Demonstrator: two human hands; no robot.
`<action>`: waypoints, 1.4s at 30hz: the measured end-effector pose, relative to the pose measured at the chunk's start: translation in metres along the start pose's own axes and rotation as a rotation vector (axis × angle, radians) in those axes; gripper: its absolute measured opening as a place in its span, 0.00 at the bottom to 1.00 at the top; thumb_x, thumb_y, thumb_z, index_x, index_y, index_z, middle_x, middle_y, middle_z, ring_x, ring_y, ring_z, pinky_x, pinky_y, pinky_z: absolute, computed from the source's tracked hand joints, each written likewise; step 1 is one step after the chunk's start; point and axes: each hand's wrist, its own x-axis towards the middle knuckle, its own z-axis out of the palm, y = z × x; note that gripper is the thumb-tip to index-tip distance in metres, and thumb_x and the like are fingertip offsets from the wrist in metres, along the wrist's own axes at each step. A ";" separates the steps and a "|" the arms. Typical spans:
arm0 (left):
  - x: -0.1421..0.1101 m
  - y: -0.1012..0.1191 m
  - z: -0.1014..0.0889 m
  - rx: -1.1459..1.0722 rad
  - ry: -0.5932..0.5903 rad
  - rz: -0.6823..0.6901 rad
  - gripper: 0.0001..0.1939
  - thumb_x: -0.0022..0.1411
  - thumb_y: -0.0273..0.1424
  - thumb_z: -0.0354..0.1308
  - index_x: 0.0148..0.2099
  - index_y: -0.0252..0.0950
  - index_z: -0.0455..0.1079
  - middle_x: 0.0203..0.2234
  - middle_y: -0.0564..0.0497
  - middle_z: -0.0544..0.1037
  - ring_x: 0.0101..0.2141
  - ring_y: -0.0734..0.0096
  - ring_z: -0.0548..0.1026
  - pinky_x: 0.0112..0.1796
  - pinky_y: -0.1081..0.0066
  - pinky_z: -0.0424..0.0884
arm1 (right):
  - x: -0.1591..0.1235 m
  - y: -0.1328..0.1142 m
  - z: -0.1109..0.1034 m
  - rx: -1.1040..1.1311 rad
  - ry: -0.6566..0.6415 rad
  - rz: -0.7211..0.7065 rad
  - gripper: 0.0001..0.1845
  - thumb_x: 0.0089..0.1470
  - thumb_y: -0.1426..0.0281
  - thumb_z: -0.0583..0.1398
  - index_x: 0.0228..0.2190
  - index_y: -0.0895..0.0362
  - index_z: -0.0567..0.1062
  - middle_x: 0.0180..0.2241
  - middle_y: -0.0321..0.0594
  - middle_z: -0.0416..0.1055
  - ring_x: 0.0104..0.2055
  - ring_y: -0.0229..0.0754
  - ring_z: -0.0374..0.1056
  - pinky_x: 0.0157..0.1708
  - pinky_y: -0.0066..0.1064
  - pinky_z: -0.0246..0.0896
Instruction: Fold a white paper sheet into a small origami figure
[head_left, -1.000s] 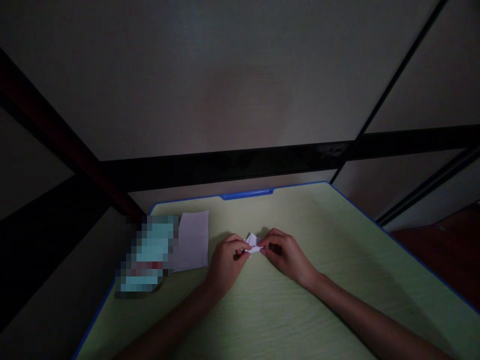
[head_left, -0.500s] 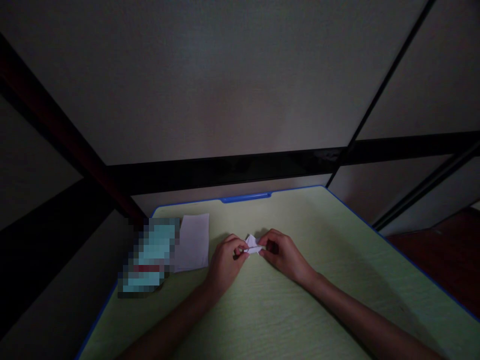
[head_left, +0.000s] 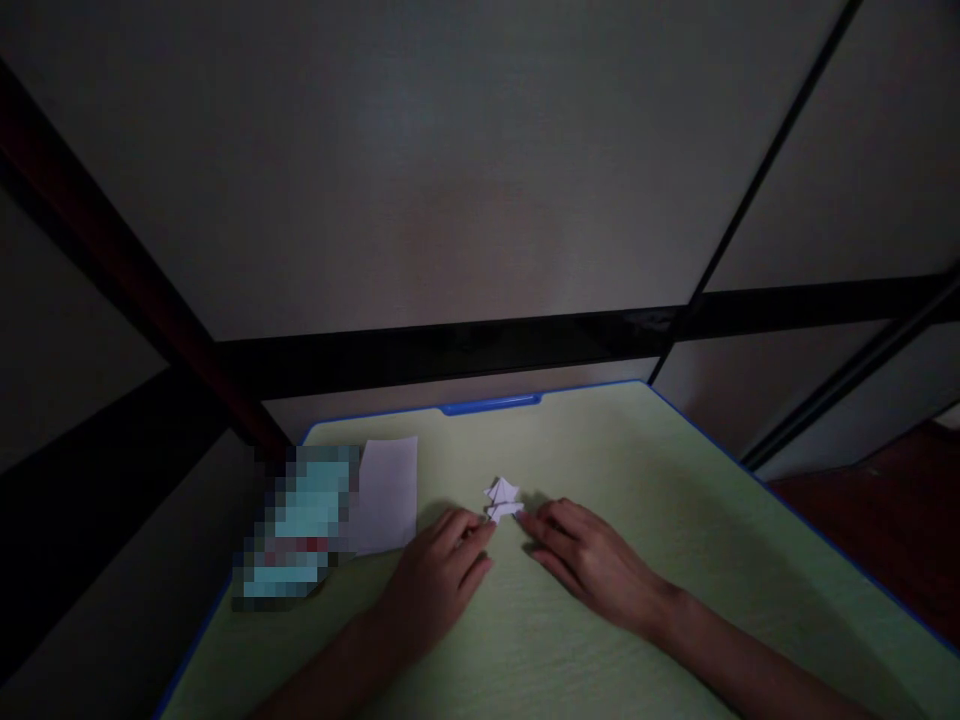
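Note:
A small white origami figure, pointed at the far end and with a folded strip across its near part, lies on the table between my hands. My left hand rests at its near left corner, fingers stretched forward and fingertips at the paper's edge. On the other side, my right hand lies palm down with its fingers apart, the index fingertip touching or nearly touching the near right corner. Neither hand grips the paper.
White paper sheets lie to the left, beside a pixelated light-blue item. The pale table has a blue rim and a blue handle-like piece at its far edge. A panelled cabinet front stands directly behind it.
Both hands have let go of the origami figure, drawn back towards me and stretched out their fingers. The figure now lies flat on the table, more of it showing.

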 end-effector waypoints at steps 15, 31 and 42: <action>0.007 0.003 0.000 0.112 -0.165 -0.051 0.20 0.53 0.30 0.48 0.50 0.38 0.58 0.33 0.48 0.64 0.35 0.65 0.61 0.36 0.63 0.62 | 0.004 0.001 0.000 -0.058 -0.027 0.023 0.18 0.50 0.66 0.51 0.44 0.57 0.65 0.31 0.44 0.63 0.34 0.43 0.58 0.32 0.34 0.58; 0.031 -0.024 0.003 -0.400 0.168 -0.374 0.09 0.51 0.24 0.47 0.35 0.34 0.65 0.29 0.50 0.65 0.30 0.71 0.66 0.31 0.71 0.66 | 0.010 0.004 0.004 0.027 0.016 0.056 0.08 0.51 0.71 0.49 0.33 0.59 0.67 0.31 0.43 0.64 0.34 0.42 0.59 0.35 0.35 0.59; 0.063 -0.037 0.001 -0.345 0.026 -0.361 0.07 0.44 0.21 0.51 0.25 0.32 0.69 0.22 0.53 0.66 0.26 0.76 0.67 0.29 0.75 0.64 | 0.018 0.017 0.005 0.387 0.157 0.297 0.03 0.48 0.75 0.51 0.26 0.59 0.64 0.25 0.37 0.61 0.25 0.35 0.58 0.24 0.26 0.54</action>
